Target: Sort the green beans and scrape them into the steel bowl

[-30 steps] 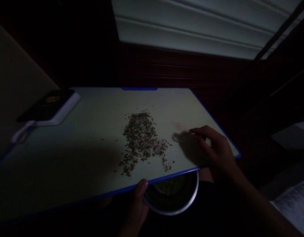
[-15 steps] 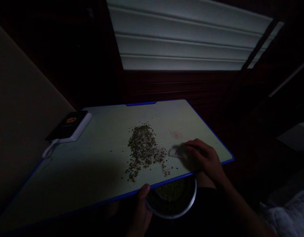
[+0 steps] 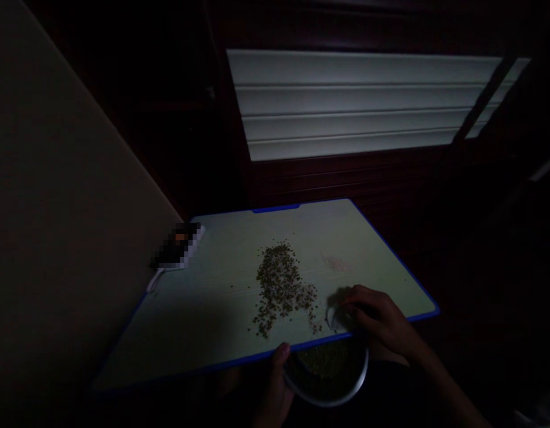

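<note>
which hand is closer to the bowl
Left. The left hand grips the bowl by its rim, below the table edge; the right hand rests on the table above it.

Room very dark. Plain beige wall (image 3: 56, 208) left; lit white horizontal-slat panel (image 3: 355, 101) at back, dark red-brown wood panelling (image 3: 328, 178) under it. Pale blue-edged rectangular tabletop (image 3: 203, 321) in front.

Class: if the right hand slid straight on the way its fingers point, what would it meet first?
Probably the grains: the right hand, pinching a small pale thing, points left across the table, and their stray edge lies just ahead.
</note>
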The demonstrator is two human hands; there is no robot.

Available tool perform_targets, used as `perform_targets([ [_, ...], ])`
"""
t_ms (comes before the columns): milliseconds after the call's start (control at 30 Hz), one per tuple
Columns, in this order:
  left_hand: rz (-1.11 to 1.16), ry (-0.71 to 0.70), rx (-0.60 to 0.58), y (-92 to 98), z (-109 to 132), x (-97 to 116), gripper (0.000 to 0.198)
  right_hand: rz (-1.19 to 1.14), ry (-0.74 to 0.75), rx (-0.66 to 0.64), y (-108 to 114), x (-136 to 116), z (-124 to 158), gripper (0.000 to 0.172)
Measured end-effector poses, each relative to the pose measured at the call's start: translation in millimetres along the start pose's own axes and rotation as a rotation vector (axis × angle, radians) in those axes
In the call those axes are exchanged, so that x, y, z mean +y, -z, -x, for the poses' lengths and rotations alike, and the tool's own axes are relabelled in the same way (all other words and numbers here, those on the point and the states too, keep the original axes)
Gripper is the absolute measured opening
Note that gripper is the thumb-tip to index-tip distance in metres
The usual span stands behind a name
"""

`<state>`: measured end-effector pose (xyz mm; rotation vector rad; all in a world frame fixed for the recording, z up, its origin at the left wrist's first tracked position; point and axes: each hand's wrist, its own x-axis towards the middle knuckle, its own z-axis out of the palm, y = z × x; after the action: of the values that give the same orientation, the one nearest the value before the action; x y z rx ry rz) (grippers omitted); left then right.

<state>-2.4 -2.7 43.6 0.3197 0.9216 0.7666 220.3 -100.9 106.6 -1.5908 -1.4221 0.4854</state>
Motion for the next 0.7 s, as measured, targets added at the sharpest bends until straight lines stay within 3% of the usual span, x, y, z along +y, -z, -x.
perform_targets([
  [200,0.016,0.012,0.056,-2.4,0.8,-0.4,0.069,-0.016,0.049,-0.069,3.2,-0.1,-2.0,0.018],
  [433,-0.051,-0.011,0.145,-0.7,8.4,7.9,0.067,-0.042,0.017,0.006,3.6,6.0,-4.7,0.019],
  [700,-0.057,-0.02,0.213,5.6,3.0,2.2,0.07,-0.031,-0.014,-0.029,1.3,1.9,-6.8,0.022],
])
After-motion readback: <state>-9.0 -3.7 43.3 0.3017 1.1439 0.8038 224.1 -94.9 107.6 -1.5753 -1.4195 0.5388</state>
